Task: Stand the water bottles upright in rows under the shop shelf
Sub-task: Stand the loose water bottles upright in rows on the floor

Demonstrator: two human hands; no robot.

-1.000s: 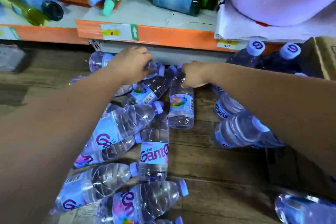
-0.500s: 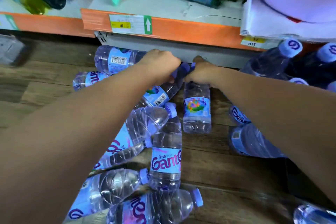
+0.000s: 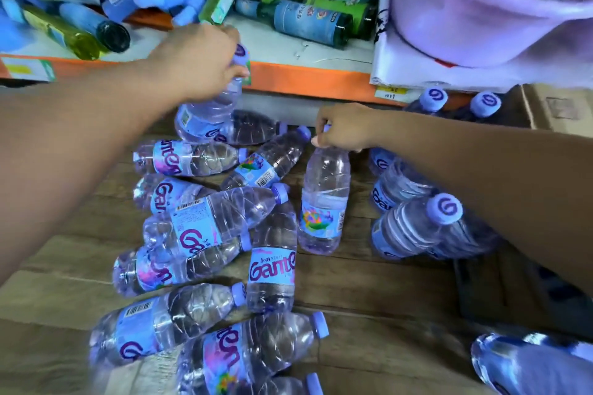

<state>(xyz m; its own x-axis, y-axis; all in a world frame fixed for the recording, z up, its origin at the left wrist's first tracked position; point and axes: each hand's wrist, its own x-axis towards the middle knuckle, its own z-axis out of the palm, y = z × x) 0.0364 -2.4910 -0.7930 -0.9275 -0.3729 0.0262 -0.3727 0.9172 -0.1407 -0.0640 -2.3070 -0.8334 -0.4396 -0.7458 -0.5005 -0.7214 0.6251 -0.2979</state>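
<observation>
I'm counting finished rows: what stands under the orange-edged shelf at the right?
Two upright clear plastic water bottles with lilac caps show under the orange-edged shelf, beside a brown cardboard box. Anything further back is hidden by the shelf board and shadow.

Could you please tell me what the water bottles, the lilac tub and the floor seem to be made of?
The clear ribbed water bottles, like the one in the right hand, look like glossy transparent plastic: see-through ridged walls, lilac caps. The lilac round tub looks like smooth moulded plastic, with a soft sheen. The brown plank floor shows wood grain; real wood or laminate, I cannot tell.
</observation>
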